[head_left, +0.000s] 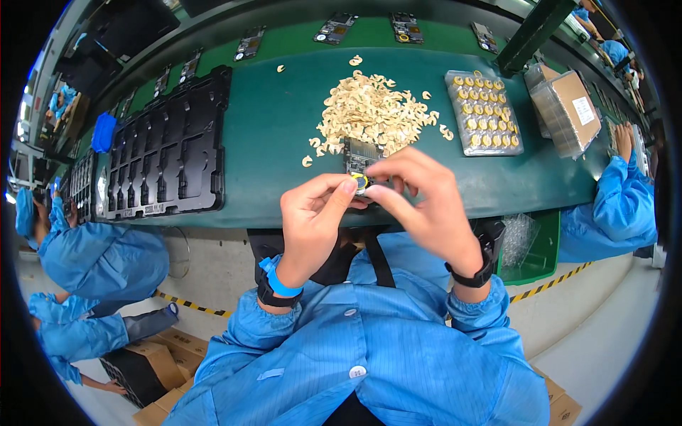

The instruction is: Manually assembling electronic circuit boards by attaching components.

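My left hand [316,216] is closed on a small dark circuit board [364,150], its thumb pressing beside a round coin cell [361,182] with a yellow rim. From the other side comes my right hand [426,195], thumb and forefinger curled in at the coin cell's edge. The board is held over the near edge of the green table. Just beyond it lies a loose heap of small cream C-shaped pieces [373,106]. Fingers hide the board's lower end.
A clear tray [484,113] of yellow-rimmed coin cells sits right of the heap, near stacked clear packs with cardboard [565,110]. A large black compartment tray [167,153] stands left. Several boards [336,28] line the far strip. A green bin [543,248] is below right; co-workers sit both sides.
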Demonstrator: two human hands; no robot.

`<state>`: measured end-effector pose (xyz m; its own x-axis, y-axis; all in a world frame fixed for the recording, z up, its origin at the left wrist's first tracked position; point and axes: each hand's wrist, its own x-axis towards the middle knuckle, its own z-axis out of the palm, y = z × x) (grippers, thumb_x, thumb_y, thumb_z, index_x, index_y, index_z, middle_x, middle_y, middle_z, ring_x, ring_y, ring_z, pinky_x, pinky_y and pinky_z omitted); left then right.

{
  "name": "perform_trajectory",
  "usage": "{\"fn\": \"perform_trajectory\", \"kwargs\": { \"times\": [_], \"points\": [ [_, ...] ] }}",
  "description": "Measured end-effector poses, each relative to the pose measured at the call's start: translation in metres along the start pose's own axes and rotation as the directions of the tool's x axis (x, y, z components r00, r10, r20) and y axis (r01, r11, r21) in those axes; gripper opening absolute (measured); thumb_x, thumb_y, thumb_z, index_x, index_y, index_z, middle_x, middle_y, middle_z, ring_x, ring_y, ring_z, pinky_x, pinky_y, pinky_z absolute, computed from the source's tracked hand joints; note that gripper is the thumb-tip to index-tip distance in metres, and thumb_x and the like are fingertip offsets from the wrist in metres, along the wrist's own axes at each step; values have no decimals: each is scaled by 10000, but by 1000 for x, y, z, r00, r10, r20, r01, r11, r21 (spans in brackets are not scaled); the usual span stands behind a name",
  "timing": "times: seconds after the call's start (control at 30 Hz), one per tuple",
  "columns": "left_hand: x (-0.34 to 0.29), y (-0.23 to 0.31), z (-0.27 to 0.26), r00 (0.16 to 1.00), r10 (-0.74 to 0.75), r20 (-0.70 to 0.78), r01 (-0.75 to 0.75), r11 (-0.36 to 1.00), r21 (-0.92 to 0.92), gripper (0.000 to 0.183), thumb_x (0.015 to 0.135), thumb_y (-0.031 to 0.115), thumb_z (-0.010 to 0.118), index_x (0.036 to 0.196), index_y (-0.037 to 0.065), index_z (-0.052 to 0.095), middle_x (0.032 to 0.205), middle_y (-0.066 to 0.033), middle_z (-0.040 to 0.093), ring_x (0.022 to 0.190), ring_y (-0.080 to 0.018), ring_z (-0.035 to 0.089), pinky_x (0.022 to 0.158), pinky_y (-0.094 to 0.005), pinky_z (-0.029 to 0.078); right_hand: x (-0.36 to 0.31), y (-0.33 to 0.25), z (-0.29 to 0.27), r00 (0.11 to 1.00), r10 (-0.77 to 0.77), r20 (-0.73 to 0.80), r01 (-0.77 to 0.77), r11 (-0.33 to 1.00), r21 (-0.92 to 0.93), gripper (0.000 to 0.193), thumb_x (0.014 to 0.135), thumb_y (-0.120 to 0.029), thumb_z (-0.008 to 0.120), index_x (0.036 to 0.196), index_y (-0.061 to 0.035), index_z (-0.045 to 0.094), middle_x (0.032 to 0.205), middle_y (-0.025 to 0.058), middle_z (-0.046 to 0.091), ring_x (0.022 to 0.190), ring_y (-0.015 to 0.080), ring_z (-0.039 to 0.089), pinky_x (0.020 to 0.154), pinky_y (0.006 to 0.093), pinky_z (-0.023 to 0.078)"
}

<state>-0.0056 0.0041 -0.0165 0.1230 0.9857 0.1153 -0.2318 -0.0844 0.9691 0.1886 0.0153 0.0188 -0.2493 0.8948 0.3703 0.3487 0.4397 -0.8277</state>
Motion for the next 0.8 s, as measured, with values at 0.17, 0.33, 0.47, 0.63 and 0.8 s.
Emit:
{"fn": "perform_trajectory", "kwargs": {
  "times": [0.17,0.33,0.47,0.63,0.8],
  "points": [
    [2,6,0,994,-84,73,87,995,-41,227,1060,96,625,1122,-103,715,1047,-150,744,910,-203,737,834,-344,639,-4,9,3,994,-97,-53,97,995,-4,164,892,-17,748,1053,-11,721,921,111,674,742,238,655,641,341,519],
    [0,10,2,981,-162,107,179,969,-173,233,1062,99,620,1114,-107,715,1043,-152,744,912,-213,743,834,-348,638,-3,16,0,868,-496,-33,457,823,-336,188,813,31,765,992,-8,723,916,99,687,766,274,667,653,365,541],
    [0,12,3,991,-94,98,104,989,-102,212,1056,75,621,1109,-107,717,1022,-135,748,922,-196,735,844,-337,631,-4,11,-3,887,-462,-6,447,861,-242,173,825,12,775,992,-11,734,900,101,688,769,275,667,652,354,540],
    [-1,16,5,994,-67,89,72,996,-57,182,1042,40,633,1117,-100,721,1008,-116,751,938,-165,721,863,-315,613,-2,0,1,996,-59,-64,61,998,27,110,888,-34,773,987,1,741,869,88,691,775,202,662,663,313,521],
    [-3,12,-1,988,-9,155,1,999,48,230,1042,6,608,1241,-80,683,1139,-138,734,1001,-152,704,884,-291,584,-6,2,1,996,84,0,-83,989,118,86,906,-51,756,961,5,721,841,61,666,709,135,594,627,274,466]
  ]
}}
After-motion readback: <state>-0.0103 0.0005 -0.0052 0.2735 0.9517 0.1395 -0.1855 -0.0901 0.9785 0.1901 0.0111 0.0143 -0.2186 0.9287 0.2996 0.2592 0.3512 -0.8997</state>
